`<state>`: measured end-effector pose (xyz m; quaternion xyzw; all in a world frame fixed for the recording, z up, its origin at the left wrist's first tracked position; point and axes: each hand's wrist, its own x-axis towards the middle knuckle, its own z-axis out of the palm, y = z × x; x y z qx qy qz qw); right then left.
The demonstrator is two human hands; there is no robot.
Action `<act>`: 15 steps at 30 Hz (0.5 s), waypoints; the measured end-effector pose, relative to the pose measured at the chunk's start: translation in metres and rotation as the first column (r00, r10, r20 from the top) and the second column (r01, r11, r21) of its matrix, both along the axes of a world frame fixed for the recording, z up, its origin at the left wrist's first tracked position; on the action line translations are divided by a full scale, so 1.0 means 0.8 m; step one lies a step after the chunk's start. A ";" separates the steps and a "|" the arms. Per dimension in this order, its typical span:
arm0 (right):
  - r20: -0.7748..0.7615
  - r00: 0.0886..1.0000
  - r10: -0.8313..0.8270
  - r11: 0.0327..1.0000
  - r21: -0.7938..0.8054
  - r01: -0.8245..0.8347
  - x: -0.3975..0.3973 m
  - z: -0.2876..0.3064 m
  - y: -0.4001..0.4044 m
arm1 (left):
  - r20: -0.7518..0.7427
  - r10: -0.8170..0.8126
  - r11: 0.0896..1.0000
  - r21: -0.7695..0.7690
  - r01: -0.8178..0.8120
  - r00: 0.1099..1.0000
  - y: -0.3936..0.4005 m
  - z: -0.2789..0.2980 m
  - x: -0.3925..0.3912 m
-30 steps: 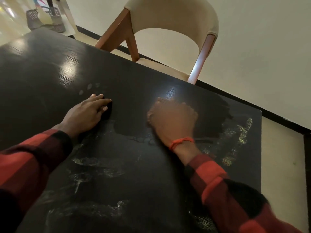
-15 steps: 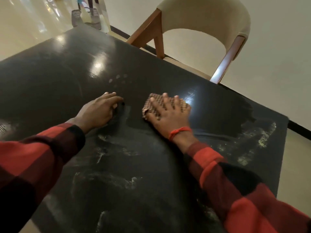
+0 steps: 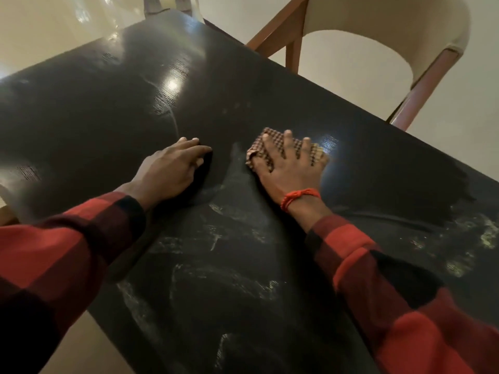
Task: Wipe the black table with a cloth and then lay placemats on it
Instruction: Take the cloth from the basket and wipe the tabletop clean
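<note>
The black table (image 3: 108,109) fills most of the view, glossy at the far end and streaked with pale smears near me. A brown checked cloth (image 3: 272,143) lies folded on the table's middle. My right hand (image 3: 290,168) presses flat on it with fingers spread, a red thread around the wrist. My left hand (image 3: 170,171) rests on the bare tabletop just left of the cloth, fingers together and slightly curled, holding nothing. No placemats are in view.
A cream-backed wooden chair (image 3: 378,25) stands at the table's far right side. Pale floor shows beyond the table's right edge and at the near left. Two grey objects (image 3: 164,4) sit on the floor past the far corner.
My right hand with the cloth has slid leftward across the table, closer to my left hand. My view has shifted left, showing more of the table's far end.
</note>
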<state>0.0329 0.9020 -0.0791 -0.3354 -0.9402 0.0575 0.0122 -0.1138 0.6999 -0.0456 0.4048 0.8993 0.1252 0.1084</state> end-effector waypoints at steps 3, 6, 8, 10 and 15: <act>0.025 0.991 0.132 0.991 0.030 -0.133 -0.016 -0.001 -0.034 | -0.017 0.008 1.000 0.012 -0.008 1.000 0.001 0.000 0.006; 0.044 0.983 0.177 0.984 0.028 -0.178 -0.016 -0.003 -0.023 | -0.035 -0.006 1.000 0.025 0.007 0.999 0.000 -0.005 0.007; 0.043 0.992 0.119 0.992 0.029 -0.121 -0.019 -0.004 -0.002 | -0.020 -0.004 0.999 0.032 0.005 1.000 0.000 -0.007 0.005; 0.043 0.999 0.014 1.000 -0.003 -0.014 -0.023 -0.003 0.017 | -0.006 -0.006 0.999 0.041 0.007 1.000 -0.001 -0.010 0.004; 0.055 0.997 -0.046 0.999 -0.004 0.046 -0.028 -0.002 0.014 | -0.015 -0.008 0.998 0.057 0.009 1.000 -0.001 -0.013 0.009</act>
